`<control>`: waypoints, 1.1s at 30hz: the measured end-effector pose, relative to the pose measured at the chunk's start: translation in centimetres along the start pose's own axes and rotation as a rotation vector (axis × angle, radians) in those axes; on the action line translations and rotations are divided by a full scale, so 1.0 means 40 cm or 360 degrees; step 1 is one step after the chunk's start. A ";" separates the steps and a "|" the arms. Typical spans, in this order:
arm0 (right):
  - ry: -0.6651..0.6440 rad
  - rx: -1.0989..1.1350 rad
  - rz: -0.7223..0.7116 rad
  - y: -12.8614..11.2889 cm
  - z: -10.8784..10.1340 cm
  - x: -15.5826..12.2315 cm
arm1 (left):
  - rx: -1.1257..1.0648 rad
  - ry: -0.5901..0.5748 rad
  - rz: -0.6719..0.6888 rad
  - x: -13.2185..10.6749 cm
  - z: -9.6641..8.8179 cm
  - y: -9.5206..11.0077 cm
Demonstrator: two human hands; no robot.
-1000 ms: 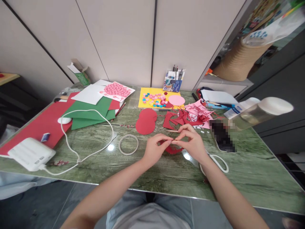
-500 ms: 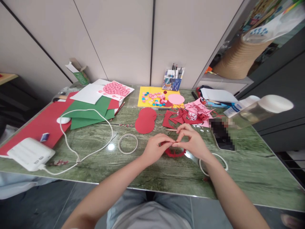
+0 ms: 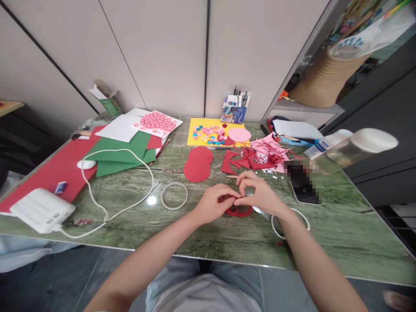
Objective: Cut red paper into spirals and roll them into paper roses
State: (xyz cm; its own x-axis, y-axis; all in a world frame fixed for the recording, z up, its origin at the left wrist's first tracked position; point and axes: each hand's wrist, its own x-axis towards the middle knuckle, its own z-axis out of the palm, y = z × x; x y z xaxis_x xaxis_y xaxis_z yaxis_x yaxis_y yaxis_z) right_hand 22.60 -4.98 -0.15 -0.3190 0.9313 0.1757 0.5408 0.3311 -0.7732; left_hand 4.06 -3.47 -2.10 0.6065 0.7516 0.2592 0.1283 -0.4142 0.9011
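Observation:
My left hand (image 3: 216, 203) and my right hand (image 3: 258, 194) meet over the middle of the table, each closed in a pinch. Between their fingertips is part of a red paper cutout (image 3: 239, 211), ring-like with a notched edge, lying mostly below and behind the fingers. Its top is hidden by my hands. Just beyond the right hand a thin pencil-like stick (image 3: 231, 176) lies on the table. Red paper circles (image 3: 197, 167) overlap to the left of it. Red and pink paper scraps (image 3: 266, 154) are heaped behind my right hand.
On the left are a white power bank (image 3: 42, 210) with a looped cable, green paper (image 3: 120, 149) and a tape ring (image 3: 174, 196). A phone (image 3: 302, 182) and a clear jar (image 3: 354, 149) stand to the right. Behind is a yellow sheet (image 3: 191, 138) with small coloured pieces.
My fingertips have shifted slightly down and left on the red paper cutout, and a bit more of its inner openings shows. Other things stay where they were.

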 end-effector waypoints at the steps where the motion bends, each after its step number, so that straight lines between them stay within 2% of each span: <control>1: -0.0009 0.0008 0.0010 0.000 0.001 0.000 | -0.0009 -0.0003 -0.0006 0.000 0.000 0.000; 10: -0.0036 0.0123 0.0033 0.004 0.000 0.002 | -0.0174 -0.0050 -0.0054 -0.008 -0.004 0.001; 17: -0.0030 0.0030 -0.0039 -0.016 0.012 0.000 | -0.0312 0.0039 -0.0294 -0.009 0.017 0.003; 20: -0.0065 -0.0020 -0.0081 -0.031 0.013 -0.004 | -0.0445 -0.0052 -0.0404 -0.008 0.018 -0.005; 24: -0.0160 -0.0075 -0.0099 -0.049 0.015 -0.009 | -0.0716 -0.0279 -0.0511 -0.005 0.009 -0.015; 26: -0.0144 -0.0103 -0.0094 -0.051 0.017 -0.010 | -0.0753 -0.0298 -0.0538 -0.001 0.003 -0.016; 33: 0.0178 -0.0087 -0.0050 -0.030 0.012 -0.004 | -0.0871 0.0244 -0.0605 0.018 -0.018 -0.018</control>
State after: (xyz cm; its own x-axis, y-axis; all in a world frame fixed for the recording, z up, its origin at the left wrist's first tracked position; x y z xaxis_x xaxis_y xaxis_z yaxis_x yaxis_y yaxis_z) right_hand 21.63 -5.60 0.47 -0.2492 0.9305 0.2685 0.5745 0.3652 -0.7325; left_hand 3.84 -2.25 -2.29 0.4748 0.8744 -0.1000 -0.1292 0.1817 0.9748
